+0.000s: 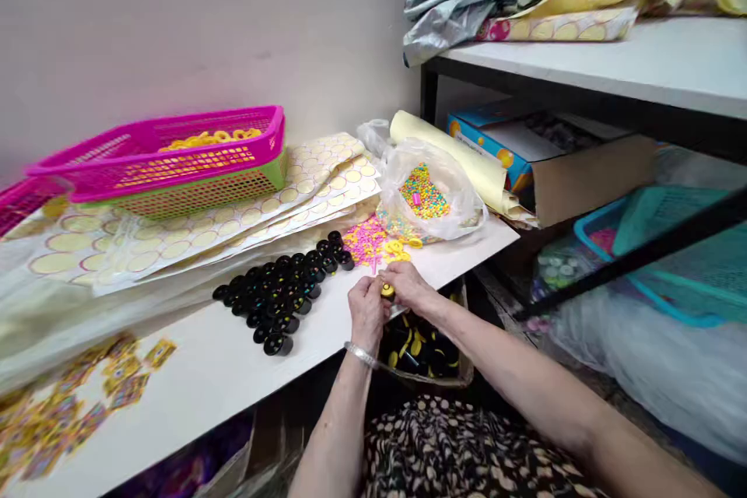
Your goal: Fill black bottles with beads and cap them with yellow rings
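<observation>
Grip first: what is the state of the hands?

Left hand (366, 307) and right hand (408, 285) meet at the table edge, fingers bent and pinching one small black-and-yellow round piece (387, 292) from both sides. Yellow face upward; the undersides of the fingertips are hidden.

Handling assessment?

Judged light and stiff, probably moulded plastic, with a smooth wall that could slip. Best hold: thumb and fingertips opposed on the side wall, face left free. Breakage risk appears low; dropping is the likelier fault.

Immediate surroundings?

Directly below, a carton (465, 367) with black and yellow parts. Just beyond the hands, on the white tabletop (327, 327), yellow rings (394, 249) and small pink pieces (362, 241).

Further out?

Black cups (274, 288) grouped to the left, many with coloured bits inside. Beyond the rings, an open plastic bag (461, 218) containing multicoloured beads (429, 198). Farther left, a pink basket (276, 132) with yellow rings in it.
</observation>
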A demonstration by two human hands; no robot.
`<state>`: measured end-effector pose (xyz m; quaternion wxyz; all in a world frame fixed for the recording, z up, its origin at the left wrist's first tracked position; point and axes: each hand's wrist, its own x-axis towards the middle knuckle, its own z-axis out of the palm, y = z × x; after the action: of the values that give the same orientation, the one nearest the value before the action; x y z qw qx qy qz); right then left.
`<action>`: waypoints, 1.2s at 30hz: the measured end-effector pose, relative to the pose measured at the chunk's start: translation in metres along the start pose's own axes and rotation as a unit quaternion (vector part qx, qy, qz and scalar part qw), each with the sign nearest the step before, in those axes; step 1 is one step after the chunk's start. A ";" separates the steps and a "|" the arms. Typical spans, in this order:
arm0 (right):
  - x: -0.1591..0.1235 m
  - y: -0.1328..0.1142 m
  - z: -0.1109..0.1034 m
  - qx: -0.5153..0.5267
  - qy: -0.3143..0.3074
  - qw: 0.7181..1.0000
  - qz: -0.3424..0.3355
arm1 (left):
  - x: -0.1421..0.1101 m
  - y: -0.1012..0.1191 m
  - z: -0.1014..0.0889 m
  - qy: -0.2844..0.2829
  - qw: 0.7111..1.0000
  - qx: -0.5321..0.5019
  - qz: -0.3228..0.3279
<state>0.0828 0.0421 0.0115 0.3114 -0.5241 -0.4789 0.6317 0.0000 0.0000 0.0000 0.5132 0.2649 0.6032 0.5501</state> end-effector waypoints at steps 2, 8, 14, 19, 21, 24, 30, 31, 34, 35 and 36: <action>-0.002 -0.005 -0.003 0.006 0.007 1.000 -0.011 | -0.001 0.004 0.003 0.001 1.000 0.007 0.012; -0.007 0.001 -0.006 0.049 0.027 0.997 -0.051 | -0.014 0.014 -0.003 -0.067 0.996 0.022 0.046; -0.027 0.010 -0.020 0.096 -0.002 0.994 -0.053 | -0.026 0.012 -0.010 -0.162 0.975 0.073 0.130; -0.066 0.015 -0.062 0.274 -0.164 0.945 -0.062 | -0.049 0.018 -0.002 -0.128 0.931 0.171 0.297; -0.080 0.022 -0.075 0.308 -0.238 0.918 -0.074 | -0.063 0.023 0.001 -0.132 0.915 0.178 0.337; -0.094 0.030 -0.084 0.314 -0.304 0.896 -0.074 | -0.081 0.029 0.005 -0.141 0.883 0.217 0.392; -0.108 0.026 -0.083 0.278 -0.269 0.915 -0.113 | -0.099 0.033 0.014 -0.169 0.741 0.342 0.553; -0.110 0.025 -0.082 0.255 -0.246 0.926 -0.128 | -0.099 0.032 0.016 -0.164 0.720 0.350 0.576; -0.115 0.024 -0.084 0.179 -0.198 0.949 -0.166 | -0.100 0.028 0.021 -0.148 0.700 0.360 0.599; -0.116 0.026 -0.086 0.164 -0.197 0.951 -0.171 | -0.101 0.026 0.022 -0.148 0.701 0.359 0.598; -0.116 0.027 -0.088 0.158 -0.201 0.951 -0.172 | -0.101 0.024 0.023 -0.152 0.702 0.358 0.597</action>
<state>0.2005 -0.0467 0.0293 0.3914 -0.2399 -0.5086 0.7284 0.0481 -0.0740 0.0589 0.0285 0.8129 0.3842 0.4367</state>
